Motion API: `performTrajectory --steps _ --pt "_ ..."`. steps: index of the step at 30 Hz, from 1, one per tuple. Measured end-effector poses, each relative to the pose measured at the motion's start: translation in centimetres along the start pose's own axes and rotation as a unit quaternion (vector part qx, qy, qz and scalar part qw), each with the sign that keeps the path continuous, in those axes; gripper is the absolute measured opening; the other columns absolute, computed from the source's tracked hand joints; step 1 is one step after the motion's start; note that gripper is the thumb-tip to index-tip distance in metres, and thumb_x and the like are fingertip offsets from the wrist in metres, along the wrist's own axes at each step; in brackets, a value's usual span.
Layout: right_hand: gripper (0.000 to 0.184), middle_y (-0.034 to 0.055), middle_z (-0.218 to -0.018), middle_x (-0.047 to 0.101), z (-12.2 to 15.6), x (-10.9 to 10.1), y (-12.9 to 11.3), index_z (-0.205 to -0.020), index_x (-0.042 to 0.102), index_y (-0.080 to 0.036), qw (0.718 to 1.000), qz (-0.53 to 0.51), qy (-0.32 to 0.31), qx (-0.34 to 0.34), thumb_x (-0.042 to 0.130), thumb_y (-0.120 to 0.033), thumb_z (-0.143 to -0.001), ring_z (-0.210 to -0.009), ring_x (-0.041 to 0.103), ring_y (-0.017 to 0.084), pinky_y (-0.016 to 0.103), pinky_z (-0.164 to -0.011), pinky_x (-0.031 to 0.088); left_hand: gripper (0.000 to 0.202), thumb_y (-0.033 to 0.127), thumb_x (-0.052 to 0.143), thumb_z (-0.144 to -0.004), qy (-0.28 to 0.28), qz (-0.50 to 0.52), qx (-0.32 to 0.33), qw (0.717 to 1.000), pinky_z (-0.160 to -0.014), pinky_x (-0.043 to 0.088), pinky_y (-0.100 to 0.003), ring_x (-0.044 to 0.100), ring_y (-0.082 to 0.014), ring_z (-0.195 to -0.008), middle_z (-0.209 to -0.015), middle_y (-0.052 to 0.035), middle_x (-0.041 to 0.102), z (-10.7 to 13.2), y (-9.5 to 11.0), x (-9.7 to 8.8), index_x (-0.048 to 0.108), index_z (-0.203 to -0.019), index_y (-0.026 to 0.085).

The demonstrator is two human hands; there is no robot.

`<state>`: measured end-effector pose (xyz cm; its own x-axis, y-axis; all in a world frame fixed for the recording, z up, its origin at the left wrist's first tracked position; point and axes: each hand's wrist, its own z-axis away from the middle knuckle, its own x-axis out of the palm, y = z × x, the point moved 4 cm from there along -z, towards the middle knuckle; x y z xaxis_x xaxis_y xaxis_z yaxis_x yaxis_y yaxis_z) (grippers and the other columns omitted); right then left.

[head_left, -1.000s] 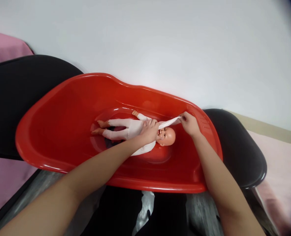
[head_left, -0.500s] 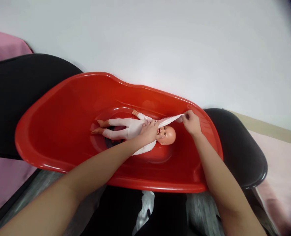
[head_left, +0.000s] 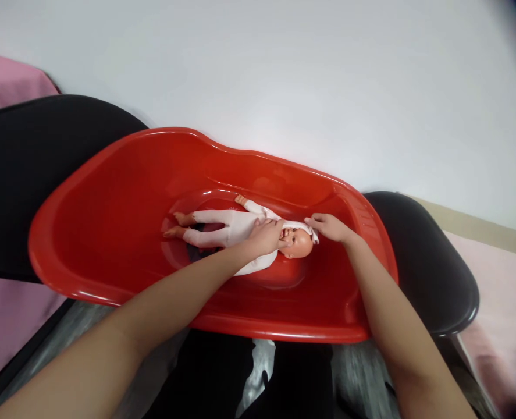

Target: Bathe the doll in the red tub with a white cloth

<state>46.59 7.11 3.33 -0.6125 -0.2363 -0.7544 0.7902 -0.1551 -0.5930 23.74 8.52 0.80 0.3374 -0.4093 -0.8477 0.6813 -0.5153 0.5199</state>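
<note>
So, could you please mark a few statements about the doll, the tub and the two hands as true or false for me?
1. The doll lies face up inside the red tub. True.
2. The left hand rests on the doll's chest. True.
3. The right hand is on the tub's rim, away from the doll. False: the right hand is inside the tub, by the doll's head, with its fingers at a white cloth.
4. The doll is unclothed. False: it wears a pale suit; only its head, feet and one hand show bare.
5. The tub sits across black chairs. True.
</note>
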Motion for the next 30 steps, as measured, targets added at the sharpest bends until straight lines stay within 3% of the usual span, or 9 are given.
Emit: performTrajectory --steps 3,7,10,14,17,19,25,30 --pt "0.038 0.0059 -0.096 0.074 -0.5 0.4 0.2 -0.094 0.069 -0.022 1.0 -0.002 0.017 -0.024 0.066 -0.059 -0.092 -0.084 0.065 0.022 0.034 -0.077 0.051 0.05 0.047 0.069 -0.093 -0.005 0.012 0.015 1.0 -0.121 0.031 -0.063 0.053 -0.0415 -0.137 -0.137 -0.0139 0.069 -0.1 -0.1 0.3 0.06 -0.135 0.021" --pt "0.041 0.0099 -0.125 0.071 -0.9 1.2 -0.1 -0.12 0.077 -0.024 0.995 0.002 -0.01 -0.097 0.073 -0.051 -0.09 -0.11 0.066 0.028 0.043 -0.103 0.052 0.045 0.044 0.07 -0.093 -0.002 0.017 0.029 0.999 -0.121 0.031 -0.064 0.051 -0.0392 -0.14 -0.142 -0.0112 0.066 -0.1 -0.1 0.4 0.06 -0.132 0.025" --pt "0.052 0.0099 -0.133 0.07 -0.7 1.9 -0.4 -0.133 0.076 -0.027 0.99 -0.037 -0.087 -0.103 0.073 -0.059 -0.092 -0.121 0.065 0.032 0.047 -0.112 0.051 0.036 0.042 0.066 -0.096 -0.014 0.022 0.036 0.999 -0.122 0.031 -0.064 0.052 -0.0372 -0.14 -0.142 -0.0114 0.066 0.1 0.1 0.2 0.06 -0.127 0.025" --pt "0.067 0.005 -0.144 0.07 -0.4 2.4 -0.2 -0.149 0.066 -0.031 0.98 -0.073 -0.179 -0.052 0.061 -0.073 -0.097 -0.134 0.063 0.034 0.048 -0.121 0.046 0.037 0.038 0.069 -0.092 -0.01 0.019 0.039 0.999 -0.121 0.032 -0.065 0.052 -0.0356 -0.142 -0.148 -0.0121 0.062 0.1 0.3 0.2 0.058 -0.124 0.023" --pt "0.069 0.0025 -0.153 0.064 -0.8 2.3 0.4 -0.148 0.067 -0.031 0.982 -0.052 -0.177 -0.039 0.053 -0.077 -0.099 -0.142 0.059 0.032 0.045 -0.127 0.04 0.046 0.041 0.07 -0.092 -0.003 0.016 0.044 0.999 -0.123 0.033 -0.062 0.043 -0.0348 -0.151 -0.158 -0.0112 0.054 -0.2 0.2 0.5 0.055 -0.132 0.024" --pt "0.067 0.0048 -0.151 0.066 -1.2 2.2 1.2 -0.143 0.071 -0.028 0.984 -0.02 -0.176 -0.027 0.05 -0.076 -0.1 -0.139 0.061 0.033 0.046 -0.124 0.044 0.05 0.041 0.068 -0.093 0.0 0.013 0.046 0.999 -0.124 0.033 -0.059 0.039 -0.034 -0.154 -0.159 -0.0106 0.053 -0.3 0.1 0.7 0.052 -0.138 0.025" --pt "0.062 0.0087 -0.129 0.078 -1.9 2.0 2.9 -0.124 0.081 -0.027 0.982 0.069 -0.174 0.027 0.043 -0.071 -0.104 -0.123 0.071 0.039 0.052 -0.116 0.05 0.063 0.041 0.071 -0.092 -0.014 0.009 0.039 0.999 -0.123 0.032 -0.06 0.048 -0.0354 -0.145 -0.15 -0.0131 0.06 -0.2 0.0 0.8 0.049 -0.148 0.023" --pt "0.062 0.0079 -0.14 0.073 -1.5 2.2 2.1 -0.134 0.076 -0.026 0.981 0.047 -0.186 0.021 0.039 -0.068 -0.107 -0.132 0.067 0.035 0.05 -0.122 0.045 0.068 0.043 0.073 -0.093 -0.026 0.008 0.053 0.998 -0.124 0.028 -0.064 0.045 -0.036 -0.147 -0.156 -0.0106 0.054 -0.1 -0.1 0.9 0.046 -0.153 0.028"
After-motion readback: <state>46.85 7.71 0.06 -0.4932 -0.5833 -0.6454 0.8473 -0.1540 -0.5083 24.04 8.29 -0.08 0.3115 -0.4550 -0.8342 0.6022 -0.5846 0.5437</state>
